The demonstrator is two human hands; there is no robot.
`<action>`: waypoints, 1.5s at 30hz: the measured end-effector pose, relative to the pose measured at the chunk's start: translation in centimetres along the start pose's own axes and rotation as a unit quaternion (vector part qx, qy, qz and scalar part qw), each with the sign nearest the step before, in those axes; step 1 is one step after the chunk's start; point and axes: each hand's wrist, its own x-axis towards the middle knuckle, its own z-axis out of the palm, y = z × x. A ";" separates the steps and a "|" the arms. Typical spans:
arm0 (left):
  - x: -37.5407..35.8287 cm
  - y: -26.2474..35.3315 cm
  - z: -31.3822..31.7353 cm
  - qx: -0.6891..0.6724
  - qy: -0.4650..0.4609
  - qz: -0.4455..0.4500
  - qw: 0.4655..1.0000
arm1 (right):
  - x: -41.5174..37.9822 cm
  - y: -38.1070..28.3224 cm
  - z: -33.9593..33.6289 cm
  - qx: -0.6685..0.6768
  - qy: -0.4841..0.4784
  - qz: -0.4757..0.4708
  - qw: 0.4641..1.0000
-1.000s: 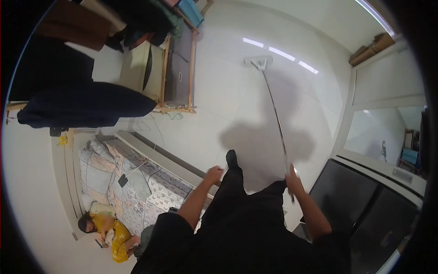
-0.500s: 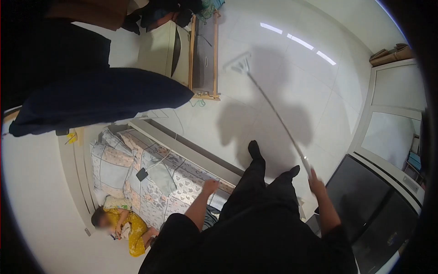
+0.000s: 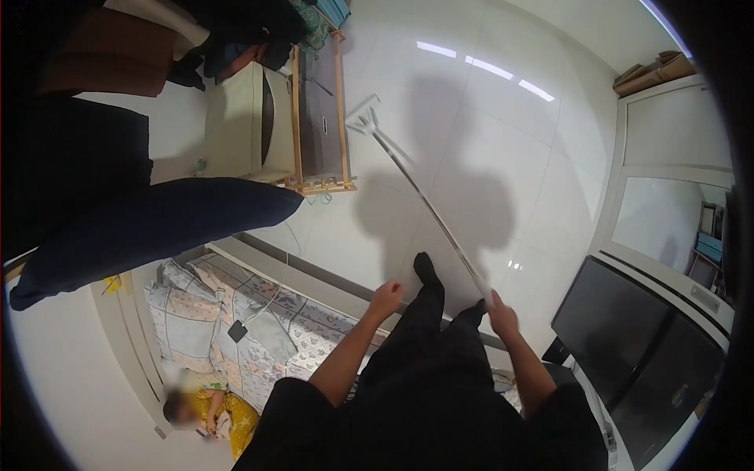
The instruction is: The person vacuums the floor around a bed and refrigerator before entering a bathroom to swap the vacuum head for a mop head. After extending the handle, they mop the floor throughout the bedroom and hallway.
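My right hand [image 3: 503, 315] is wrapped round the upper end of a long thin pole [image 3: 428, 206]. At the pole's far end a pale, flat frame-like head [image 3: 363, 120] rests near the floor [image 3: 542, 184], close to a wooden frame with grey fabric [image 3: 322, 118]. My left hand [image 3: 387, 299] is held in the air beside the bed edge, its fingers curled together; whatever it might hold is too small to name. Both my feet, in dark socks, show on the floor below the pole.
On the left, a bed with patterned covers [image 3: 184, 314] bears a dark square object [image 3: 237, 331]. A person in yellow [image 3: 236, 416] lies there. Dark cloth [image 3: 157, 228] hangs at upper left, near a beige cabinet [image 3: 234, 118]. A large dark screen-like panel [image 3: 613, 322] stands right.
The pole's head has swung left towards the wooden frame. My right hand has shifted left, and my left hand has risen and moved right. The whole view has shifted too.
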 end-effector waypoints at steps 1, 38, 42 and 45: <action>-1.1 -1.1 -0.7 0.032 0.000 -0.029 0.999 | 3.8 -2.3 0.8 0.001 -0.009 0.007 1.000; -5.6 -7.7 -2.7 0.329 -0.096 -0.049 0.938 | 0.6 6.0 1.5 -0.041 0.043 -0.033 0.998; -6.7 -6.4 -2.9 0.356 -0.077 -0.049 0.930 | 12.7 -3.2 -6.6 0.021 0.131 -0.010 0.991; -7.4 -4.2 -1.1 0.353 -0.074 -0.024 0.932 | 13.7 -5.0 -10.7 0.085 0.126 0.016 0.988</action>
